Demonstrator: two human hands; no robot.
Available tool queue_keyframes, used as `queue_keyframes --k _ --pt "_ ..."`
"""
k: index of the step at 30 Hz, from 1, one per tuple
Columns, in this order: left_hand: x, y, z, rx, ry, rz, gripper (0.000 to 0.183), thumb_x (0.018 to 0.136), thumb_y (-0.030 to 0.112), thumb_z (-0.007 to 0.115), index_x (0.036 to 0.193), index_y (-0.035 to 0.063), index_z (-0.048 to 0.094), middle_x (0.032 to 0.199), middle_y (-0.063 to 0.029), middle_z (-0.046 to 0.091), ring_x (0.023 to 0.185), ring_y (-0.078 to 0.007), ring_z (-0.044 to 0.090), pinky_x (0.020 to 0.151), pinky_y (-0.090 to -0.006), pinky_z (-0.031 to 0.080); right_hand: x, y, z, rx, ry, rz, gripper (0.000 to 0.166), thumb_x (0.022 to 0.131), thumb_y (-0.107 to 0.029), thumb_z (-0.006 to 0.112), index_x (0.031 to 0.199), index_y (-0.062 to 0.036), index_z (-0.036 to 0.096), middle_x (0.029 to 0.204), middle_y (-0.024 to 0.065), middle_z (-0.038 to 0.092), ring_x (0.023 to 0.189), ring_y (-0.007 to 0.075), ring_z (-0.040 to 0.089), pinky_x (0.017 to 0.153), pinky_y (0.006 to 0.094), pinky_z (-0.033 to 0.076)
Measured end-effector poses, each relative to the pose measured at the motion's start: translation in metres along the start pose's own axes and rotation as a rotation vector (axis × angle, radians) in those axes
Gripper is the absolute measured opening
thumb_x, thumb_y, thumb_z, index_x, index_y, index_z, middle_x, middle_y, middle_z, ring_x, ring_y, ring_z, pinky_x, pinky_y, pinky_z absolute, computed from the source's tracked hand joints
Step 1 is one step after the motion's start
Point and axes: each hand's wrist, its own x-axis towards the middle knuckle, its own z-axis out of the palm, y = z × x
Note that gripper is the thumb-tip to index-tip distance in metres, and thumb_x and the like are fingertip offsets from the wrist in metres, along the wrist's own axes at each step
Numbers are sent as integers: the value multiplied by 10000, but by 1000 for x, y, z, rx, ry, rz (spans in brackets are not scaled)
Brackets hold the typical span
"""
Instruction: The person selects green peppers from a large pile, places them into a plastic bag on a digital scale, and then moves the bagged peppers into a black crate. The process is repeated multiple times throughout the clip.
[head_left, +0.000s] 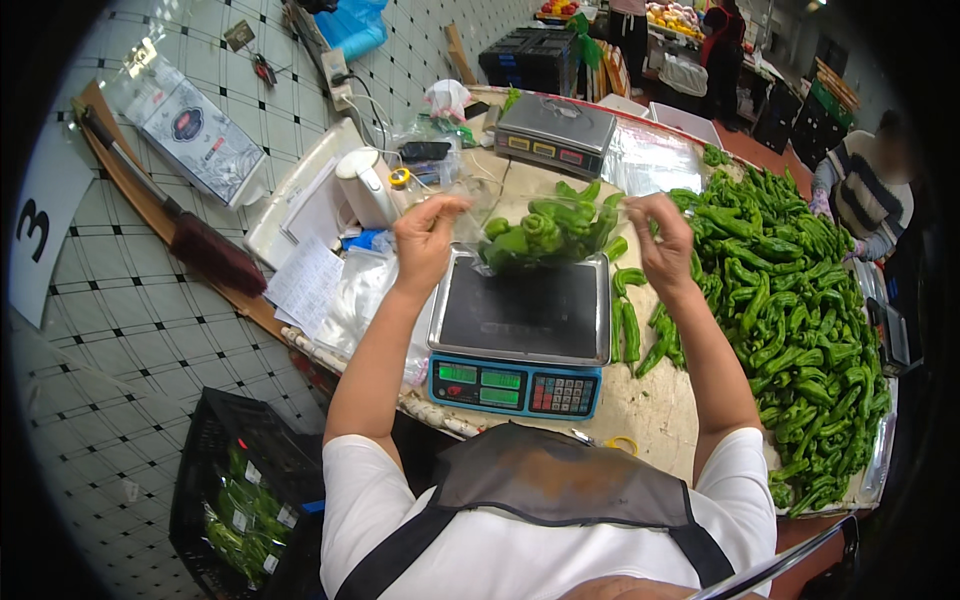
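My left hand (431, 229) and my right hand (660, 236) are raised on either side of a clear plastic bag of green peppers (551, 229), each pinching an end of the bag. The bag hangs over the far edge of a digital weighing scale (525, 307), whose black plate holds nothing. Its blue front panel has lit green displays. Several loose green peppers (630, 330) lie right of the scale, and a large pile of green peppers (795, 315) spreads farther right.
Behind the bag stands a second scale (555, 131). Left are a white kettle (367, 184), handwritten paper (307, 281) and plastic bags (360, 300). Yellow-handled scissors (619, 444) lie at the near edge. A black crate (247, 502) holds bagged greens. A person (866, 187) stands beyond the pile.
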Motion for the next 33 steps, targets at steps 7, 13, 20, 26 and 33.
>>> queue_keyframes --k 7,13,20,26,33 --pt "10 -28 4 -189 0 -159 219 1038 129 570 970 -23 712 959 -88 747 864 -126 683 820 -274 547 11 32 15 248 -58 302 143 1026 -96 581 921 0 566 790 33 561 760 100 579 714 254 480" --pt "33 -37 21 -210 108 -100 245 1056 157 544 942 -16 674 955 -97 745 826 -132 703 781 -294 586 32 40 32 194 -17 314 141 1033 -97 558 929 -3 571 806 41 567 760 115 631 701 276 510" --pt "63 -60 24 -248 99 -133 262 1057 189 552 937 3 692 895 -71 746 769 -119 691 734 -270 568 63 80 29 384 -2 331 188 1037 -115 558 880 -14 579 784 1 589 744 75 607 706 251 505" --pt "94 -77 24 -266 132 -253 316 1062 240 546 933 1 708 892 -80 749 782 -138 700 730 -254 534 91 96 43 323 13 314 191 1033 -124 555 880 -12 576 769 5 576 716 87 616 683 265 508" --pt "78 -62 28 -284 137 -196 251 1057 171 544 940 -11 671 910 -98 734 761 -139 691 753 -292 586 72 95 36 381 15 325 190 1039 -120 550 890 -5 565 778 2 546 722 84 592 690 265 518"
